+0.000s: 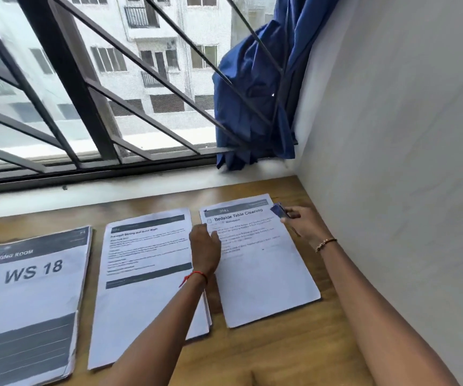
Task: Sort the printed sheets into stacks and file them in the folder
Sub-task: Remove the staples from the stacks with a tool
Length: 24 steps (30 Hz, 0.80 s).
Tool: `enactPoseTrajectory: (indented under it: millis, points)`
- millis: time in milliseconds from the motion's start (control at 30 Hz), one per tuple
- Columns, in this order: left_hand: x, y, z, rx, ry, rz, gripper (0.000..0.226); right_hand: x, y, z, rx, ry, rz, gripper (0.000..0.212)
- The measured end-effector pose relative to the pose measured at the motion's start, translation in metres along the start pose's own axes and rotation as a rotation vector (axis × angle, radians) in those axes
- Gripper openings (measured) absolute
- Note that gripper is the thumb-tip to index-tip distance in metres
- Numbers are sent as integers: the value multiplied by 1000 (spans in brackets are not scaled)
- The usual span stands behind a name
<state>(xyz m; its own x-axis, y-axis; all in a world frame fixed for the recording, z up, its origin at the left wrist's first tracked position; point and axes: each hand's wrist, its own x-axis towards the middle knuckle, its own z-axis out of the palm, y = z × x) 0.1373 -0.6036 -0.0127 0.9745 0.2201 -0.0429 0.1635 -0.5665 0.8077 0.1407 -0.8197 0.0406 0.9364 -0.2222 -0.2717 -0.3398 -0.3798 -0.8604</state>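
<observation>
Both forearms reached up from the bottom edge; the left hand point(205, 247) lay flat mid-frame, the right hand point(304, 222) pinched shut right of centre.

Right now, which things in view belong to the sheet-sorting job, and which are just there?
Part of the job:
- WS 18 stack
- middle stack
- Bedside Table Cleaning stack
- left hand resting on that stack's left edge
- right hand holding a small dark blue object

Just there:
- blue curtain
- window bars
- wooden table

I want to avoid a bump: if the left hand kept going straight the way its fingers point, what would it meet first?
Probably only paper: the left hand points up the Bedside Table Cleaning stack toward the window sill; depth is unclear.
</observation>
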Motion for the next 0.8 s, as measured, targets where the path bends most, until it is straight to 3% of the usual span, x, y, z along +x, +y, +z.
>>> enactPoseTrajectory:
  millis: [100,167,233,333,600,800]
  points:
    - [20,-1,-12,-33,-8,-95,11,16,-16,18,122,-175,61,35]
    - [32,-5,-13,-54,-25,-176,36,28,-23,28,160,-261,76,35]
    - [44,-7,-11,-68,-35,-236,41,39,-30,39,180,-323,83,30]
    - [57,-2,-9,-64,-50,-277,21,52,-33,53,241,-402,92,26]
    - [80,-1,5,-17,-74,-362,21,65,-17,79,337,-507,223,12]
    - [77,0,6,-129,9,-297,16,72,-10,79,391,-569,270,14]
